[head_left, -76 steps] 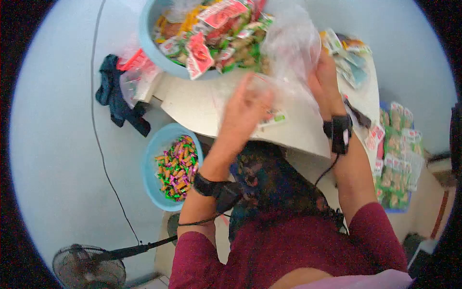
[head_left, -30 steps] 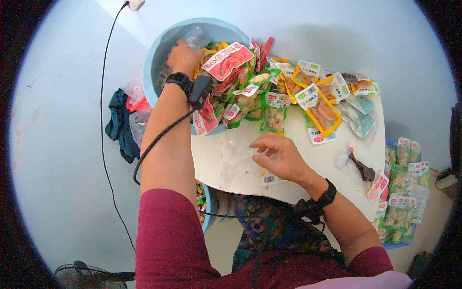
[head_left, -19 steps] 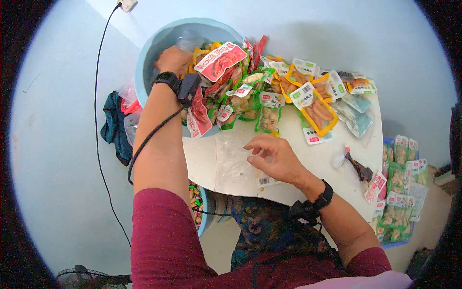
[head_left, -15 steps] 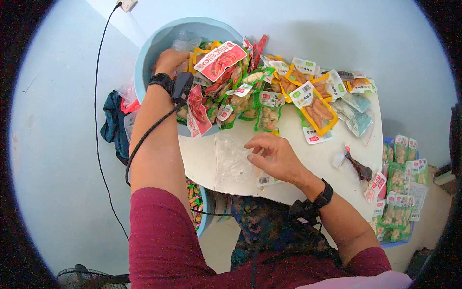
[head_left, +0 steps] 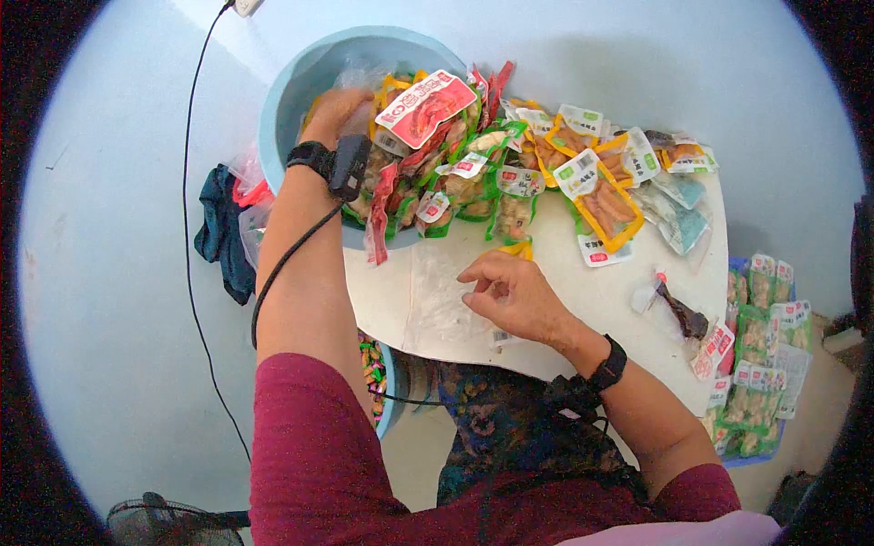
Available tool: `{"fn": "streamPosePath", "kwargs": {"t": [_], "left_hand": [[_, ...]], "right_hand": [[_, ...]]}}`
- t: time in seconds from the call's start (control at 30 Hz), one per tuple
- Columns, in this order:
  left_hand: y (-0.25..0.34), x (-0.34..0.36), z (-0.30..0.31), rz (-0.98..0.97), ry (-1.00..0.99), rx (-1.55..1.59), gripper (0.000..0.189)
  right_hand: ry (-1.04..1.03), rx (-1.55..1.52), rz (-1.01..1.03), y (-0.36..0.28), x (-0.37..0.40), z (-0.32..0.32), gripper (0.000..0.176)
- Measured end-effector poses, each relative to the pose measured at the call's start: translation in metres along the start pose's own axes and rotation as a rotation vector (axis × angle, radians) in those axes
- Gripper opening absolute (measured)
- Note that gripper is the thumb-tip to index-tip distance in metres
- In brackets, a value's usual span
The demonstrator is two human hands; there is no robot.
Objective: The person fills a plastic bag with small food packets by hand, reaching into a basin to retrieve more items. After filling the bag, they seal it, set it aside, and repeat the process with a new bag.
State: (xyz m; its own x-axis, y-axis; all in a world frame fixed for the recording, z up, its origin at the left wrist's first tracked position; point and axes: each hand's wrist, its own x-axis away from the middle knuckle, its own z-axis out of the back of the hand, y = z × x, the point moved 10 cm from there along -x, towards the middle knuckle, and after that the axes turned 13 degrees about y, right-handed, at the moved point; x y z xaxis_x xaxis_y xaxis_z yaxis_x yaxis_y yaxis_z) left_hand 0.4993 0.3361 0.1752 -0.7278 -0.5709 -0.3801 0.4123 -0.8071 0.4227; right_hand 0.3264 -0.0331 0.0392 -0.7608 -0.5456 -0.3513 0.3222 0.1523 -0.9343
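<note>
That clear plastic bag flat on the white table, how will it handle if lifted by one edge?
Probably floppy: the thin clear plastic bag lies flat and wrinkled. Likely very light, as it looks empty. It may slide on the smooth white table.

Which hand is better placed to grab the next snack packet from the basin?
Left: the left hand is in the basin among the packets; the right hand rests on the clear bag.

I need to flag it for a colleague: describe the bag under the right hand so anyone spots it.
On the white table, in front of the blue basin heaped with snack packets, a clear plastic bag lies flat under the right hand. Unlike the colourful printed packets around it, it is see-through and plain.
</note>
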Motion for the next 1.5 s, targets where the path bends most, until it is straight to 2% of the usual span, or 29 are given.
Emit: {"fn": "streamPosePath", "kwargs": {"t": [0.17, 0.2, 0.3, 0.4, 0.5, 0.53, 0.67, 0.9, 1.0, 1.2, 1.3, 1.4, 1.5], "left_hand": [[0.082, 0.056, -0.002, -0.604, 0.010, -0.753, 0.036], [0.061, 0.024, -0.017, -0.431, 0.076, -0.517, 0.040], [0.076, 0.042, -0.005, -0.205, 0.149, -0.355, 0.044], [0.098, 0.077, 0.006, -0.115, 0.239, -0.253, 0.046], [0.096, 0.082, 0.002, -0.059, 0.260, -0.183, 0.046], [0.098, 0.083, 0.001, -0.109, 0.260, -0.180, 0.044], [0.112, 0.105, 0.007, -0.102, 0.287, -0.122, 0.042], [0.124, 0.117, -0.002, -0.217, 0.442, -0.073, 0.043], [0.122, 0.116, -0.003, -0.167, 0.356, -0.054, 0.038], [0.127, 0.109, 0.031, -0.296, 0.432, -0.088, 0.042], [0.125, 0.106, 0.067, -0.282, 0.525, -0.104, 0.041], [0.128, 0.116, 0.093, -0.296, 0.526, -0.175, 0.034], [0.137, 0.123, 0.110, -0.512, 0.672, -0.208, 0.039]], "right_hand": [[-0.001, -0.010, 0.034, -0.004, 0.000, -0.007, 0.021], [0.003, -0.022, 0.024, -0.004, 0.000, -0.008, 0.022], [0.006, -0.033, 0.005, -0.003, 0.001, -0.010, 0.024], [-0.020, -0.007, 0.013, -0.003, 0.000, -0.013, 0.024], [-0.041, 0.022, 0.015, -0.001, 0.002, -0.015, 0.024], [-0.048, 0.029, 0.010, 0.000, 0.002, -0.017, 0.025], [-0.053, 0.068, -0.011, 0.000, 0.002, -0.020, 0.025], [-0.082, 0.097, -0.028, 0.015, 0.003, -0.023, 0.023], [-0.063, 0.077, -0.031, 0.019, 0.002, -0.021, 0.026], [-0.014, 0.072, -0.059, 0.018, 0.000, -0.014, 0.029], [-0.024, 0.085, -0.045, 0.022, 0.000, -0.013, 0.030], [-0.015, 0.084, -0.043, 0.023, -0.001, -0.012, 0.031], [-0.004, 0.068, -0.076, 0.027, -0.002, -0.012, 0.031]]}}
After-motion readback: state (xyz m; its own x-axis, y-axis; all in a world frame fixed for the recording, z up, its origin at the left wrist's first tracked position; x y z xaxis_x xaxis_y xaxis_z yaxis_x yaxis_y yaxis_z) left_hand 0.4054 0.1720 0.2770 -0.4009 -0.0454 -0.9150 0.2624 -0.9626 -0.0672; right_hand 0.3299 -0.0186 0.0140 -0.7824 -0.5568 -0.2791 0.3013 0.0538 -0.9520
